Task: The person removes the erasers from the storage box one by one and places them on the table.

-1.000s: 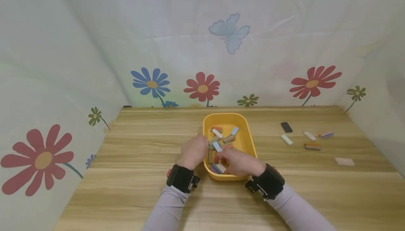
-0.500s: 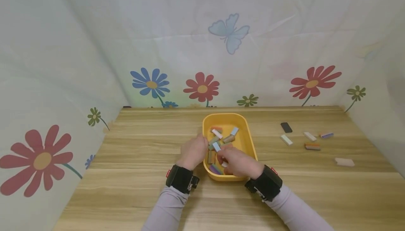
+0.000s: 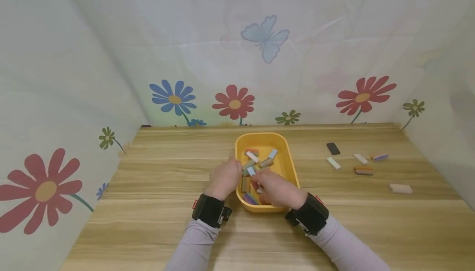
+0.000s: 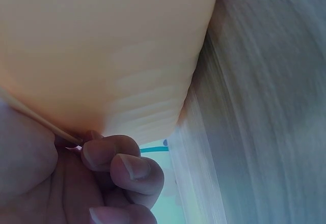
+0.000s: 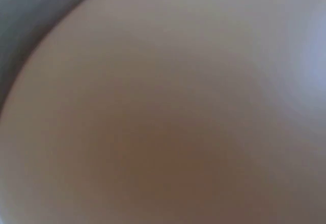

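A yellow plastic bin (image 3: 291,159) stands on the table with several small coloured blocks inside. My left hand (image 3: 225,178) grips its left rim; in the left wrist view the curled fingers (image 4: 137,175) and thumb pinch the rim from outside. My right hand (image 3: 278,187) reaches into the near part of the bin with its fingers curled. A small white block (image 3: 260,189) shows between its thumb and fingers, mostly hidden. By the index finger is a light blue block (image 3: 251,171). Purple (image 3: 251,199) and brown (image 3: 245,184) blocks lie to the left of this hand.
On the table's right lie a black block (image 3: 333,148), a pale green block (image 3: 333,163), an orange-brown block (image 3: 363,171), a purple-blue piece (image 3: 380,157) and a beige block (image 3: 400,188). A flower-printed curtain (image 3: 265,69) borders the table's back and sides.
The right hand's fingers have closed on the white block near the bin's front left and drawn it slightly up and inward. The left hand stays on the rim. The head view has shifted slightly.
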Tool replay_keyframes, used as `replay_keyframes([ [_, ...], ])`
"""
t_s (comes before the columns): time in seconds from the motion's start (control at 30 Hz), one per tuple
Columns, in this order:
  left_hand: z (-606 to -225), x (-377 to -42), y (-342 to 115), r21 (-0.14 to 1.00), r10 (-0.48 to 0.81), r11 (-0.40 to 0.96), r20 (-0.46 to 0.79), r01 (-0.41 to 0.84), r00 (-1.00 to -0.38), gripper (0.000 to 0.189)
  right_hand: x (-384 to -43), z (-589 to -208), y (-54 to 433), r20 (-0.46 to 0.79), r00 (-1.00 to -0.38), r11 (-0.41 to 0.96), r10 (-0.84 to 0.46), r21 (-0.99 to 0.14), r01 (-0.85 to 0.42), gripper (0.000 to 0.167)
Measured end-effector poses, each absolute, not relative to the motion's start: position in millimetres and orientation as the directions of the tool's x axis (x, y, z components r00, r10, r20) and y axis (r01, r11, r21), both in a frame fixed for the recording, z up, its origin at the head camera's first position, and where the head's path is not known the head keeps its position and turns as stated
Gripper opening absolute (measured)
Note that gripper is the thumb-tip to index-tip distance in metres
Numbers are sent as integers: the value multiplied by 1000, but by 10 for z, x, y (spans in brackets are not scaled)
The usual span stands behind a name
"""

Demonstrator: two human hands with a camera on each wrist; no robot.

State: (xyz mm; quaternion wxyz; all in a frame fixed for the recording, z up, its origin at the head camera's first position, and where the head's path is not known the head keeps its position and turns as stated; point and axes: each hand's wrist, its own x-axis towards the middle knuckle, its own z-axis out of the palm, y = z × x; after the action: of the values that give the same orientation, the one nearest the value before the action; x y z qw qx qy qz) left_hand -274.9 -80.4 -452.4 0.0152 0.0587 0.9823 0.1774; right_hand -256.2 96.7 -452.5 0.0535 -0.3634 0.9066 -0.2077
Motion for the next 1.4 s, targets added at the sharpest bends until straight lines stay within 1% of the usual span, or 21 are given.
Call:
replay_keyframes([
  [0.13,-4508,-2752,-794,372,121,922,-15,107,-993,31,-2526,-4398,988,110,-751,658,-651,-412,-631,23],
  [0.27,-4513,-2745,-790,368,127,922,8,121,-992,31,-2482,-4162,1112,161,-804,685,-573,-446,-577,24],
  [0.33,-4521,-2743,-789,363,127,924,8,121,-992,31,-2481,-4033,1238,173,-841,711,-512,-463,-528,25],
  [0.43,-4533,-2739,-794,361,127,925,-4,117,-992,31,-2527,-3909,1500,190,-882,745,-432,-475,-468,23],
  [0.57,-4545,-2736,-814,362,109,927,-16,96,-994,31,-2662,-3904,1917,193,-911,790,-365,-453,-413,20],
  [0.63,-4545,-2731,-823,361,98,929,-25,82,-995,32,-2736,-3952,2105,171,-926,809,-336,-452,-377,19],
  [0.77,-4528,-2716,-820,363,98,928,-37,77,-995,32,-2847,-4117,2411,89,-953,832,-291,-467,-298,17],
  [0.9,-4506,-2718,-787,365,109,927,-34,89,-993,32,-2885,-4267,2617,19,-957,855,-288,-446,-266,11],
  [0.97,-4508,-2721,-788,367,106,926,-34,86,-994,32,-2900,-4324,2659,-17,-956,865,-293,-431,-257,11],
  [1.2,-4513,-2735,-795,366,102,927,-29,84,-994,32,-2953,-4456,2663,-135,-950,869,-281,-455,-192,16],
  [1.4,-4552,-2751,-801,352,106,932,-23,91,-994,33,-2974,-4524,2649,-174,-947,870,-269,-466,-162,19],
])
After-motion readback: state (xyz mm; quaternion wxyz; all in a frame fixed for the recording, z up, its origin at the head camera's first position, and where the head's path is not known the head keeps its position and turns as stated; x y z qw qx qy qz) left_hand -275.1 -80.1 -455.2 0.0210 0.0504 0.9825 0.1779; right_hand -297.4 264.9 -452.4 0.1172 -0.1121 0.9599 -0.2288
